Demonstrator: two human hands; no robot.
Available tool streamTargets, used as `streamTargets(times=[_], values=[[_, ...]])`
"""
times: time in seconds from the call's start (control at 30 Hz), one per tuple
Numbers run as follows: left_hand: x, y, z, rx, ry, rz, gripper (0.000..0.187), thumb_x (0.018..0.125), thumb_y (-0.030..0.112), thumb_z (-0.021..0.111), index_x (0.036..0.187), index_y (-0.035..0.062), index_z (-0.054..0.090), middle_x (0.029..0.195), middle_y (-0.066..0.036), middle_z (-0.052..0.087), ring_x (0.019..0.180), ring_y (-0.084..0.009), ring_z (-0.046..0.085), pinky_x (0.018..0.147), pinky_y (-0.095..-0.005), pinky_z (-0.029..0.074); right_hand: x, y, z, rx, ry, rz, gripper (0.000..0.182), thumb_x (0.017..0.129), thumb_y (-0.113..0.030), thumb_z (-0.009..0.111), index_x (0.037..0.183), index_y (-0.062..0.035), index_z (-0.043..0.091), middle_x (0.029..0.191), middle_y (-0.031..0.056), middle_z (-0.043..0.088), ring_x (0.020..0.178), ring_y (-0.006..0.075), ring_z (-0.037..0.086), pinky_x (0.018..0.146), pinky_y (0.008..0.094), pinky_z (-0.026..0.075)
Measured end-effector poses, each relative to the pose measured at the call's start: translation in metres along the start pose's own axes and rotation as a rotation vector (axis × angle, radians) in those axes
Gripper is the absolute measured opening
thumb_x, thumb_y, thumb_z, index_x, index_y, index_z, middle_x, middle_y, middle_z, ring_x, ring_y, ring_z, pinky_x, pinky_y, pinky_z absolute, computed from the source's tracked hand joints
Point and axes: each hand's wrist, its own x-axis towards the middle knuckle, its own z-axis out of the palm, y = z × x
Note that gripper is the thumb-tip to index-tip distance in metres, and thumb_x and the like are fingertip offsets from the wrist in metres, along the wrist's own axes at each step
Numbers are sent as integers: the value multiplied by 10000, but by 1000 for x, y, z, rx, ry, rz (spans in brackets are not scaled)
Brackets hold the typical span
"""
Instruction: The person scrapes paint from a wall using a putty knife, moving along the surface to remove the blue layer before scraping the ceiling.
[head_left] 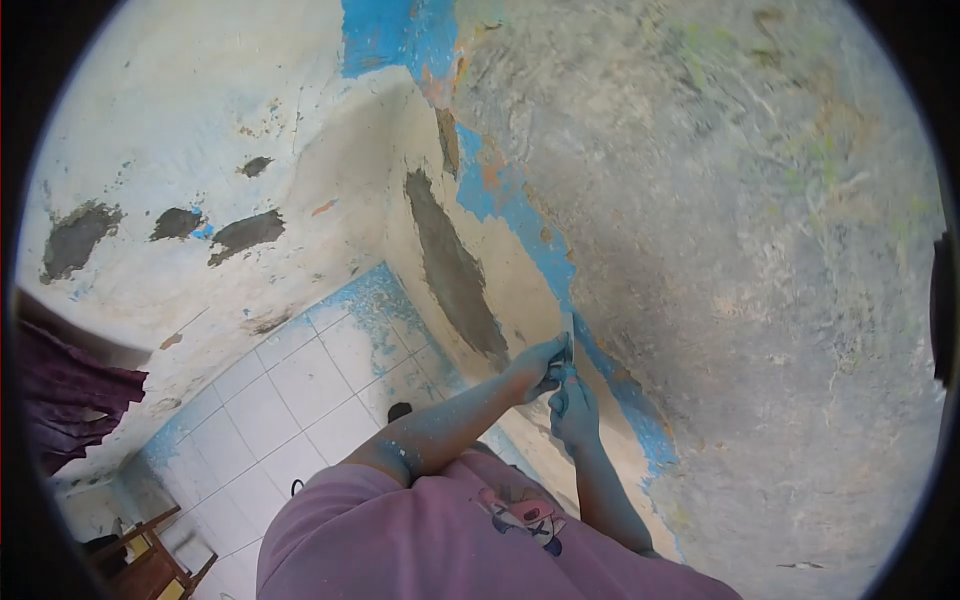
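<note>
Both hands are close together at the wall on the right, dusted with blue. A scraper (570, 338) with a thin flat blade stands upright between them, its blade against the strip of blue paint (545, 255). My right hand (574, 412) is closed around its handle. My left hand (540, 368) has its fingers closed at the blade's lower left side. Right of the blue strip the wall (740, 250) is bare and grey; left of it a cream layer remains, with a long dark patch (450, 265).
White floor tiles (270, 405) with blue flakes lie below the walls. Purple cloth (75, 385) hangs at the left edge. A wooden piece of furniture (150, 565) stands at the lower left. The left wall (200, 110) has several chipped patches.
</note>
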Motion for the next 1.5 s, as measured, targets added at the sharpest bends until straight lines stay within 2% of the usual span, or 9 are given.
streamTargets(times=[0.17, 0.43, 0.5, 0.53, 0.6, 0.83, 1.03, 1.2, 1.5], values=[[1, 23, -3, -71, 60, 121, 315, 923, 425, 457, 843, 127, 523, 632, 1, 491, 582, -107, 507, 568, -274, 446, 32, -2, 19, 75, -73, -91, 280, 957, -288, 399, 1027, -69, 559, 608, -24, 441, 432, 43, 342, 371, 198, 264], [4, 3, 2, -72, 20, 109, 343, 926, 417, 457, 899, 83, 531, 754, -26, 501, 618, -132, 468, 590, -282, 419, 19, 19, -8, 106, -111, -181, 265, 949, -237, 411, 1065, -44, 550, 637, -35, 449, 442, 36, 344, 400, 181, 269], [10, 11, -3, -135, -15, 123, 345, 928, 419, 448, 896, 86, 529, 756, -37, 501, 647, -140, 470, 647, -299, 412, 33, 18, -1, -255, -83, -488, 278, 949, -245, 408, 1080, -42, 545, 640, -31, 451, 439, 38, 346, 396, 190, 273], [12, 18, -8, -140, -21, 107, 345, 928, 419, 448, 896, 86, 529, 756, -37, 501, 647, -140, 470, 647, -299, 412, 31, 7, 5, -261, -68, -479, 278, 949, -245, 408, 1080, -42, 545, 640, -31, 451, 439, 38, 346, 396, 190, 273], [15, 31, -20, -116, -101, 87, 340, 925, 414, 457, 887, 86, 538, 766, -45, 512, 684, -145, 482, 674, -316, 412, 25, -15, 19, 42, -101, -54, 287, 949, -252, 408, 1087, -38, 540, 620, -23, 445, 429, 39, 350, 384, 199, 274], [14, 7, -15, 42, -96, -39, 316, 926, 399, 466, 941, 95, 549, 853, -38, 534, 789, -154, 509, 764, -327, 423, -2, -18, -13, -99, 7, 23, 273, 947, -231, 434, 1068, -30, 573, 603, -40, 433, 453, 20, 340, 407, 190, 258], [15, 38, -24, -39, -126, 28, 333, 947, 408, 413, 982, 106, 549, 824, -19, 538, 826, -154, 529, 780, -341, 422, 22, -31, 27, -9, 9, 0, 263, 945, -213, 434, 1071, -25, 568, 609, -39, 435, 486, 21, 345, 437, 189, 264], [10, 21, -14, 93, -26, -25, 334, 927, 431, 448, 929, 112, 548, 836, -11, 552, 793, -156, 534, 755, -326, 422, 6, -9, 1, -122, 18, -96, 276, 949, -261, 426, 1039, -35, 556, 579, -34, 414, 401, 33, 333, 364, 198, 253], [20, 28, -30, -110, -194, 49, 314, 926, 374, 480, 1011, 75, 526, 856, -28, 512, 747, -157, 502, 712, -322, 431, 22, -7, 12, -222, 44, -175, 286, 941, -230, 430, 1055, -12, 574, 618, -18, 467, 482, 25, 370, 450, 208, 283]])
